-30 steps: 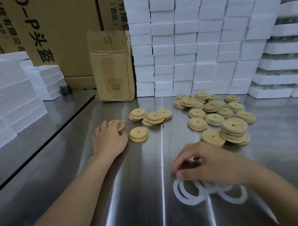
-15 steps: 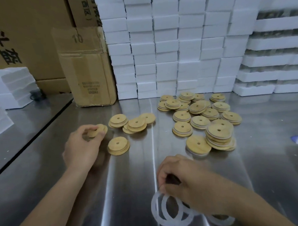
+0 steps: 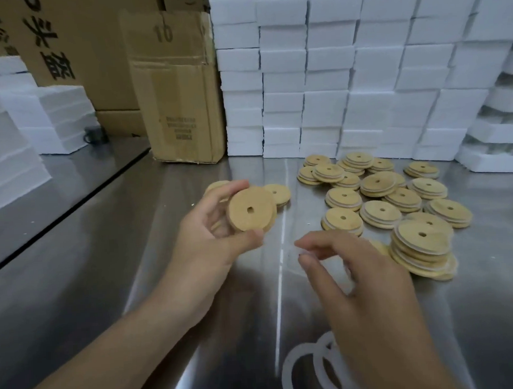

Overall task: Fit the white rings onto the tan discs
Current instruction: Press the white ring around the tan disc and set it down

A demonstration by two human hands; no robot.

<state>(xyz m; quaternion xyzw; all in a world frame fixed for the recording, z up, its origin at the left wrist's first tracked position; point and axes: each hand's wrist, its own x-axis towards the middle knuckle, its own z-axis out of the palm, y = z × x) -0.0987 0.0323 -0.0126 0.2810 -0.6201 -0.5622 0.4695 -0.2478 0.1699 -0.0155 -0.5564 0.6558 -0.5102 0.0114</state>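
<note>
Head view: the left hand (image 3: 204,243) pinches one tan disc (image 3: 241,221) above the desk (image 3: 106,274); the grip of the right hand (image 3: 371,292) is curled, contents indeterminate. Two white rings (image 3: 288,369) show on the desk below it, partly hidden. The cardboard box (image 3: 177,89) is marked "10".

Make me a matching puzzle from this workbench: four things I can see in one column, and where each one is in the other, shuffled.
Things:
1. tan disc
2. white rings
3. cardboard box
4. foam blocks

Places:
A. lying flat on the steel table, nearest the camera
B. stacked like a wall at the back
C. held up off the table in the left hand
D. standing upright at the back, marked 10

Pairs: 1-C, 2-A, 3-D, 4-B.
</note>
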